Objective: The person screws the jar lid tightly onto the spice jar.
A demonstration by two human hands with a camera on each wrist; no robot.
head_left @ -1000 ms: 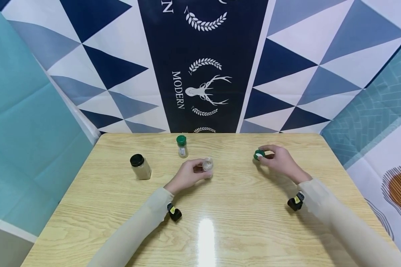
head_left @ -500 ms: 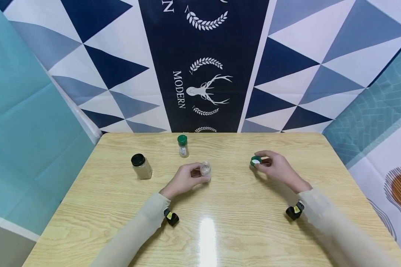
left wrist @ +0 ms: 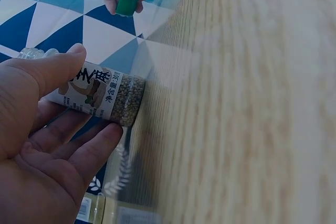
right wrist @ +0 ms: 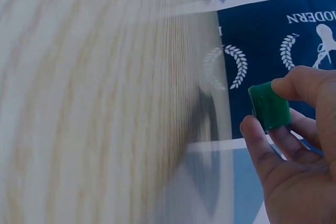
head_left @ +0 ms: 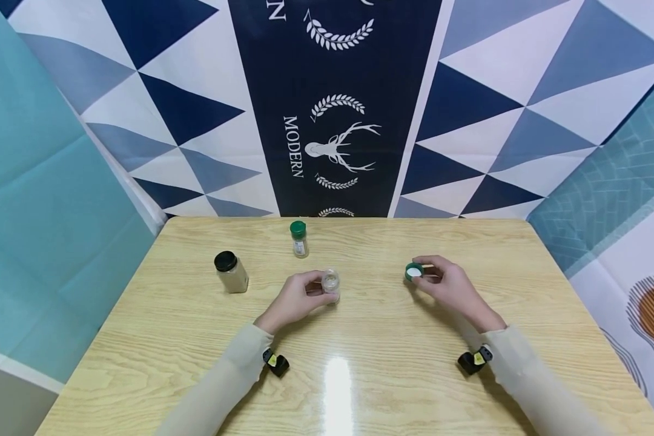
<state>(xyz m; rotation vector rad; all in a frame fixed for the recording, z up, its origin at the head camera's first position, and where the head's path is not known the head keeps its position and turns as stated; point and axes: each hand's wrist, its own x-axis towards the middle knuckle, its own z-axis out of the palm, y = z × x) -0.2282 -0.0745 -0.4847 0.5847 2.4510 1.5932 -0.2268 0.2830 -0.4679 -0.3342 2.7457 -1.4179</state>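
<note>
Around a small clear spice jar (head_left: 330, 281) without a lid, my left hand (head_left: 297, 300) curls its thumb and fingers. The left wrist view shows the jar's white printed label and tan seeds (left wrist: 127, 99) at its bottom. To the right, my right hand (head_left: 451, 287) pinches a green cap (head_left: 413, 272) between thumb and fingers, its white inside facing up toward the head camera. In the right wrist view the green cap (right wrist: 269, 106) is apart from the table, its shadow lying on the wood.
A green-capped spice jar (head_left: 299, 240) stands behind my left hand. Further left is a black-lidded jar (head_left: 231, 272) with pale contents. All rest on a wood-grain table (head_left: 392, 363), backed by a patterned cloth (head_left: 332, 121).
My left hand has drawn the jar slightly nearer and to the left. My right hand has brought the green cap nearer and leftward, tipping its white inside further into view.
</note>
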